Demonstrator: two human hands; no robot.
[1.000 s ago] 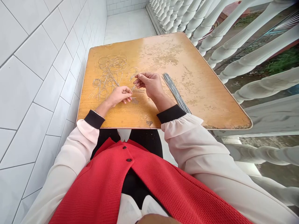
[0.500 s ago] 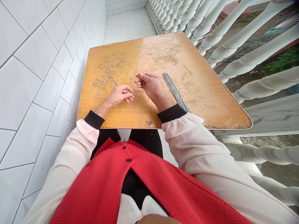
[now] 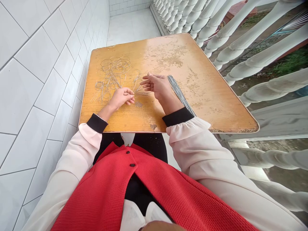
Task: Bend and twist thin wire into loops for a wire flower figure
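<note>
The fingertips of your left hand (image 3: 120,98) are pinched together at a thin, pale, silvery wire (image 3: 135,86) that rises from them toward the gap between your hands; its far end is too fine to follow. Your right hand (image 3: 160,87) has its fingers loosely curled and parted, the thumb raised above them, near the wire with no grip on it that shows.

Just beyond your fingers lies a small cluster of curved silvery wire (image 3: 137,77). Farther left, a loose tangle of looped, silvery wire (image 3: 115,69) spreads over the tabletop, with straight ends fanning toward you. Right of your right wrist, a tight bundle of straight grey metal rods (image 3: 180,93) lies at a slant, its near end meeting your cuff in this view.

The yellow-brown wooden table (image 3: 211,102), its finish worn, stretches right of the bundle to a rounded corner. A white tiled wall (image 3: 43,73) borders its left edge, white balusters (image 3: 222,40) its right.

Both your forearms reach over the near edge, wrists low, palms turned inward.
</note>
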